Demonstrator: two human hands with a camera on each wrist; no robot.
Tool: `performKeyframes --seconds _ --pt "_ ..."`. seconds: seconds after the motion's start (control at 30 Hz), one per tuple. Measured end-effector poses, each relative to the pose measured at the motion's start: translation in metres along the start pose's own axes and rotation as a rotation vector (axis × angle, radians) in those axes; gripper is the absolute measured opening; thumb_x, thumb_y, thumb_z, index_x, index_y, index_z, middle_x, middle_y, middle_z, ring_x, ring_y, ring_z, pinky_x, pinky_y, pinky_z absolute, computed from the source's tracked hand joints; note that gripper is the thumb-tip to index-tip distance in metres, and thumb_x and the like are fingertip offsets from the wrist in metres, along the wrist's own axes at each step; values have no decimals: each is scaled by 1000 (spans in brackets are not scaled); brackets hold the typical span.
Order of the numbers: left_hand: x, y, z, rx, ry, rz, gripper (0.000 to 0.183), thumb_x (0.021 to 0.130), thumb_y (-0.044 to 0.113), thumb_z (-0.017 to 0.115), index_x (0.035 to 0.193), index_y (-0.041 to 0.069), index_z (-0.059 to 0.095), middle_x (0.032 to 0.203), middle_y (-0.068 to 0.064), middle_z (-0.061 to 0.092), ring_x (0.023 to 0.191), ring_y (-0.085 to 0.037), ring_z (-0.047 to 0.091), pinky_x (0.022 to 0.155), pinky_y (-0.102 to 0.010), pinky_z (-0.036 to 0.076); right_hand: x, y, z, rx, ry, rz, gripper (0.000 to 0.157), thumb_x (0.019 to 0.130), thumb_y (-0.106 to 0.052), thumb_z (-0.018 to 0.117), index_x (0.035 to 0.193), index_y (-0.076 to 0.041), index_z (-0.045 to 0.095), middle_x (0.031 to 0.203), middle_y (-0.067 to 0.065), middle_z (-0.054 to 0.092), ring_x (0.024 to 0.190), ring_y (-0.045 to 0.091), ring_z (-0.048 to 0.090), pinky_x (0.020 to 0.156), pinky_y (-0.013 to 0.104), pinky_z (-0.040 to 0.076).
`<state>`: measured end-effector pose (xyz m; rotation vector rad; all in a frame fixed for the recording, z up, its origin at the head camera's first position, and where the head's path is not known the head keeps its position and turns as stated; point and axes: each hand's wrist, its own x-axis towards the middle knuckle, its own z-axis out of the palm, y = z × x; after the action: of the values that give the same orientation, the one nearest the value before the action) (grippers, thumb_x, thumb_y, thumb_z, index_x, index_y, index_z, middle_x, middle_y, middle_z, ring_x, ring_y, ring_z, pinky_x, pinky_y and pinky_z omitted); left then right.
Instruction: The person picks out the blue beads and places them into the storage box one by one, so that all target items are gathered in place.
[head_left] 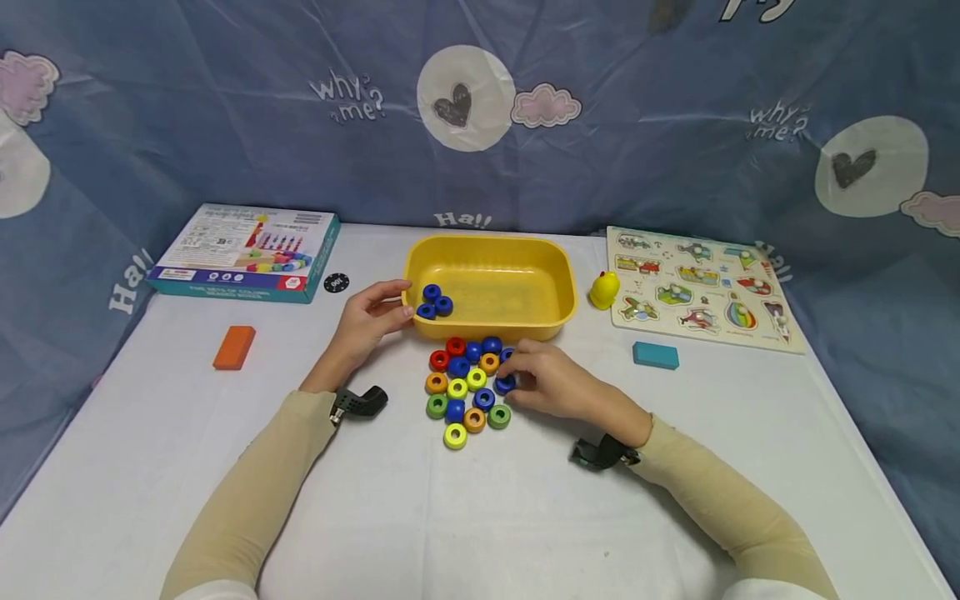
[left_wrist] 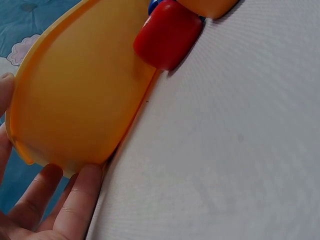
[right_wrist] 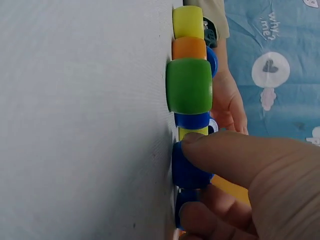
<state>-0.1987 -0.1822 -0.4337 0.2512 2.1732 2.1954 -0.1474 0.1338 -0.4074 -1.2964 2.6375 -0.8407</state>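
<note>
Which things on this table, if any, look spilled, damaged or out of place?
Nothing looks spilled or damaged. Most round multicoloured beads sit grouped before the yellow plastic tray. Only a tiny brownish speck on the white tablecloth, left of the beige right sleeve, looks odd: perhaps a stain.

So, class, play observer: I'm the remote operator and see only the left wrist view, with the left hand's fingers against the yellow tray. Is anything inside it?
Observer: Yes, the head view shows three blue beads in the yellow tray.
Operator: And the right hand?
Observer: The right wrist view shows its thumb touching another blue bead, outside the tray.
Operator: What sits between the tray and the puzzle board?
Observer: A yellow toy bird, seen in the head view.
</note>
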Motion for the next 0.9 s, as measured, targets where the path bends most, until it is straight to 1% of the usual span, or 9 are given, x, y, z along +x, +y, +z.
performKeyframes --seconds 0.17,0.27,0.4,0.47,0.5,0.57,0.67,0.77,0.9 --pt "0 1 -1 32 -10 -8 48 88 8 70 133 -2 53 134 -17 52 104 -11 62 82 -22 60 1 1 2 12 -15 -41 18 82 -14 76 99 -14 72 93 -3 66 76 10 54 64 16 48" --pt "0 1 -1 55 -10 -15 48 89 8 69 133 -1 53 136 -20 51 104 -11 62 83 -21 59 4 -3 -6 34 -3 -56 17 82 -13 75 98 -13 72 93 -4 68 77 11 57 65 17 52" --pt "0 1 -1 58 -5 -20 48 89 8 69 134 -1 53 136 -20 51 104 -11 62 83 -21 59 19 -12 -30 71 120 -94 17 80 -10 76 97 -9 72 92 2 69 74 15 58 62 26 55" --pt "0 1 -2 56 -2 -23 48 89 8 69 134 -1 53 136 -19 51 105 -10 62 84 -22 59 32 -16 -40 76 186 -107 17 80 -8 76 97 -7 72 93 5 70 74 15 59 64 28 58" --pt "0 1 -2 55 0 -22 48 89 8 68 133 -1 53 135 -19 51 105 -11 62 83 -22 59 40 -17 -44 67 209 -101 17 81 -8 76 97 -6 72 92 6 70 74 14 59 66 29 58" --pt "0 1 -2 58 1 -24 48 89 8 68 134 -1 53 135 -19 51 105 -12 62 83 -21 59 55 -18 -49 48 218 -48 17 82 -11 75 98 -7 72 93 6 71 75 14 60 69 28 58" --pt "0 0 -2 60 4 -23 47 89 7 68 133 -1 53 135 -20 51 104 -13 62 82 -21 59 80 -13 -48 56 152 95 18 84 -16 75 100 -10 72 94 3 70 76 15 61 71 26 57" --pt "0 1 -1 56 0 -24 47 89 7 68 133 -1 53 135 -20 51 103 -12 62 83 -22 59 101 -1 -41 99 37 224 17 84 -18 75 100 -11 71 94 2 70 78 17 60 71 25 56" --pt "-1 3 0 50 -4 -27 46 90 5 67 133 -1 53 136 -19 51 105 -12 62 84 -23 59 122 16 -30 150 -88 311 15 83 -14 76 97 -10 71 94 3 70 83 17 61 77 25 57"
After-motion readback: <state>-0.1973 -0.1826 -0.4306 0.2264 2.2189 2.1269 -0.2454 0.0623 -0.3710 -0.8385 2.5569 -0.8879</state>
